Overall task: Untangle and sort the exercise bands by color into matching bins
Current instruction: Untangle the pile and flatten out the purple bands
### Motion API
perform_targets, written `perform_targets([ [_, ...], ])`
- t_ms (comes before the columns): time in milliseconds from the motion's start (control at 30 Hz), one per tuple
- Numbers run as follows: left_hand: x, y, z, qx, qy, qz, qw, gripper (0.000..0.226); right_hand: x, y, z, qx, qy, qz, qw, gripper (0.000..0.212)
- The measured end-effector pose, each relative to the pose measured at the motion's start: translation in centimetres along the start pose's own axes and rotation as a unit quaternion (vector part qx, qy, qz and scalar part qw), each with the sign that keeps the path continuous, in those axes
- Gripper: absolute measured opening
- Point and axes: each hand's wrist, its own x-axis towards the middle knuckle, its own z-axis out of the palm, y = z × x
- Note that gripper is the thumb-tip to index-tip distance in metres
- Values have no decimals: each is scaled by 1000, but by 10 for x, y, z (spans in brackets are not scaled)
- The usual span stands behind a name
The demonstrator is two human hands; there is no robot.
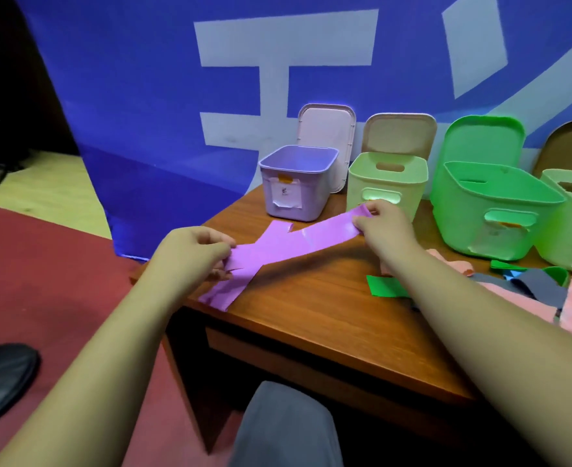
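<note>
1. The untangling step is judged to be in hand: a flat purple elastic band is held stretched just above the left corner of the brown wooden table. A second purple length is crossed over it in an X near its left end. Whether that length is a separate band cannot be told.
2. The near end is pinched by the curled fingers of the left hand. The far end is pinched between thumb and fingers of the right hand, just in front of the bins.
3. The next move is judged to call for the crossed length to be slid free. The band is then to be dropped into the small lilac plastic bin, which stands just beyond it.
4. Beside that bin a pale green plastic bin, a larger bright green plastic bin and a second pale green bin are lined up, each with a lid propped behind.
5. No band is seen in the visible parts of the lilac and bright green interiors; the pale green interiors are mostly hidden.
6. A heap of green, pink, grey and blue bands is left unsorted at the right.
</note>
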Motion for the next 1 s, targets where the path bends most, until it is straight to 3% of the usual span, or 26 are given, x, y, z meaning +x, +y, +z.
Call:
perform_targets([
  [133,-14,-20,-18,9,-8,-21,1000,16,9,-15,45,-15,-21,-74,997,20],
  [267,-19,-35,-21,34,-18,-21,999,14,17,-28,83,-37,-23,-96,994,19],
  [467,-11,-52,-23,102,-4,-4,995,8,32,-41,121,-63,-7,-67,996,20],
  [733,-8,-62,-27,128,-30,1,991,5,36,-45,146,-105,-44,-65,991,29],
  [1000,-12,-60,-27,176,-54,1,983,7,31,-39,154,-130,-66,-84,986,21],
])
